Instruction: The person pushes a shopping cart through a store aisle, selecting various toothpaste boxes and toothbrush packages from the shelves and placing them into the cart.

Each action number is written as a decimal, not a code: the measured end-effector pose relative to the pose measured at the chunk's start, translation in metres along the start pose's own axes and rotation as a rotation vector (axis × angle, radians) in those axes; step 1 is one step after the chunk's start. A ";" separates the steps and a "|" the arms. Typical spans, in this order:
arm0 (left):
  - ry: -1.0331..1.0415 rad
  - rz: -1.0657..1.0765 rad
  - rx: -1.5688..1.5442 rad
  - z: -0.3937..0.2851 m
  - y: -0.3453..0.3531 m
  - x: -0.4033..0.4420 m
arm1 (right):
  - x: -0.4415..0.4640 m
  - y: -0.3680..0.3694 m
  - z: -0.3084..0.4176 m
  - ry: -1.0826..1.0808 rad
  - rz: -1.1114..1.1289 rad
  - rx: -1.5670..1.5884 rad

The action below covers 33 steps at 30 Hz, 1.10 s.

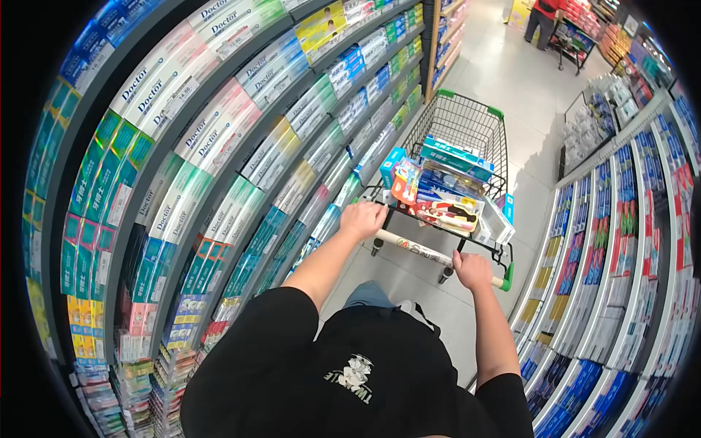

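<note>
A shopping cart (pixel 467 120) with a dark wire basket and green corners stands in front of me. My left hand (pixel 364 220) is wrapped round the left end of its pale handle bar (pixel 412 247). Toward the right end of the same bar, my right hand (pixel 473 269) grips it too. In the child-seat part nearest me lie several packages: teal boxes (pixel 456 157), a pack with a cartoon figure (pixel 449 213), a colourful pack (pixel 405 182) and a white box (pixel 498 223). Part of the pile is hidden by the upper packages.
Shelves of boxed toothpaste (pixel 164 201) rise close on my left. Toothbrush packs and other boxes fill the shelves (pixel 577 255) on my right. Tiled floor (pixel 482 51) runs ahead between them. Farther off, a person in red (pixel 544 18) stands beside another cart (pixel 572 42).
</note>
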State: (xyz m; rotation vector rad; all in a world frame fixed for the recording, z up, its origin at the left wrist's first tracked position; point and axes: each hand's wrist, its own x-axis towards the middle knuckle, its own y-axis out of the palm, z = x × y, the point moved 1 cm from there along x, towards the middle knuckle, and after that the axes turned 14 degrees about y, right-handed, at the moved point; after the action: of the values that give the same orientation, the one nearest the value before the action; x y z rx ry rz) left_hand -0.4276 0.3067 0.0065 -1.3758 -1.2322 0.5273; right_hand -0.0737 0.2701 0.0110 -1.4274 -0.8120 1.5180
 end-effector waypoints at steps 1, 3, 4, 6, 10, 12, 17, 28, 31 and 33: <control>-0.015 0.017 0.016 0.002 0.002 0.009 | 0.010 -0.002 -0.001 -0.007 -0.007 -0.009; -0.087 0.125 -0.001 0.008 0.009 0.024 | 0.027 -0.007 -0.004 -0.006 -0.004 -0.003; -0.070 0.099 0.023 0.011 0.013 0.032 | 0.037 -0.010 -0.005 -0.011 -0.004 -0.001; -0.060 0.061 0.037 0.018 0.022 0.048 | 0.055 -0.016 -0.006 -0.028 -0.008 0.009; -0.069 0.027 0.040 0.032 0.037 0.081 | 0.090 -0.029 -0.006 -0.035 -0.046 0.018; -0.056 -0.007 0.040 0.040 0.046 0.096 | 0.110 -0.034 -0.006 -0.040 -0.054 -0.001; -0.231 0.009 -0.222 0.052 0.046 0.140 | 0.161 -0.050 -0.012 -0.107 -0.016 -0.074; -0.174 -0.343 0.996 0.252 -0.209 0.216 | 0.256 -0.065 0.004 -0.042 0.114 0.005; -0.213 -0.256 1.144 0.257 -0.242 0.215 | 0.281 -0.061 0.001 -0.070 0.113 0.023; -0.350 -0.176 1.085 0.256 -0.254 0.214 | 0.293 -0.063 -0.002 -0.067 0.090 0.012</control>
State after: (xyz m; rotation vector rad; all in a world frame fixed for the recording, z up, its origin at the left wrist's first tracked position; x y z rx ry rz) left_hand -0.6667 0.5523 0.2482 -0.2597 -1.0396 1.1251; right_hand -0.0496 0.5614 -0.0538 -1.4276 -0.7867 1.6443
